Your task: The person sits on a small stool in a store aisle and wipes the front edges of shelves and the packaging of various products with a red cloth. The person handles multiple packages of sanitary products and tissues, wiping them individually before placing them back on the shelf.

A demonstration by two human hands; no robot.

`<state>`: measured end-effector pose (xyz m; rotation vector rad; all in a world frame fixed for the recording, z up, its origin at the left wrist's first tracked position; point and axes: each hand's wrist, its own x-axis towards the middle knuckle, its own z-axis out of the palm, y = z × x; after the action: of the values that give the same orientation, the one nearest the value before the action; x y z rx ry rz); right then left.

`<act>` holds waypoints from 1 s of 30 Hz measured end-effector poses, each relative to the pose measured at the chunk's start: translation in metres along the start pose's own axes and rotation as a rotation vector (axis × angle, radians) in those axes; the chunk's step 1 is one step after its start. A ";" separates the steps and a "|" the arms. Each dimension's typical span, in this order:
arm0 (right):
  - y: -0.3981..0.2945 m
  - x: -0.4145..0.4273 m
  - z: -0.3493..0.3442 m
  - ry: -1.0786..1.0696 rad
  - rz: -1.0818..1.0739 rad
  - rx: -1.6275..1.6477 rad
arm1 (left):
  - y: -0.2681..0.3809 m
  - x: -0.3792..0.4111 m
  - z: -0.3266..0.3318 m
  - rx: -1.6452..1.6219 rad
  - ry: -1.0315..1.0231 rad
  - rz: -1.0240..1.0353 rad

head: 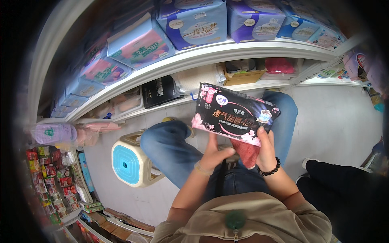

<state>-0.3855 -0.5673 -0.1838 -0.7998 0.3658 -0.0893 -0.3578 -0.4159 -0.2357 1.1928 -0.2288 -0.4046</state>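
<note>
A black soft pack of sanitary pads (234,114) with pink blossom print and writing is held up before me, tilted down to the right. My right hand (266,152) grips its lower right corner, thumb on the front. A crumpled red cloth (247,153) hangs below the pack, against the right palm. My left hand (215,153) is at the pack's lower left edge. Its thumb points right, free of the pack, while a finger reaches up to the edge; the other fingers are hidden.
A white shelf (209,59) curves across the front, bearing blue and purple pad packs (194,27). Below it are a black box (161,91) and a cardboard box (244,76). A blue-topped stool (126,164) stands left, near hanging snack packets (50,179). Another person's legs (331,182) are at right.
</note>
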 end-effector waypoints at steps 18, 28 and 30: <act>-0.011 0.012 -0.032 0.066 -0.147 -0.361 | 0.013 0.000 -0.010 -0.172 0.610 0.019; 0.023 0.006 -0.028 -0.022 -0.065 -0.337 | 0.023 0.009 0.056 0.840 -0.003 0.424; 0.031 0.005 -0.031 -0.023 -0.028 -0.082 | 0.030 0.013 0.061 0.922 -0.194 0.486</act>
<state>-0.3938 -0.5680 -0.2265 -0.8865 0.3386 -0.0916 -0.3640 -0.4642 -0.1866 1.9282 -0.9220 0.0449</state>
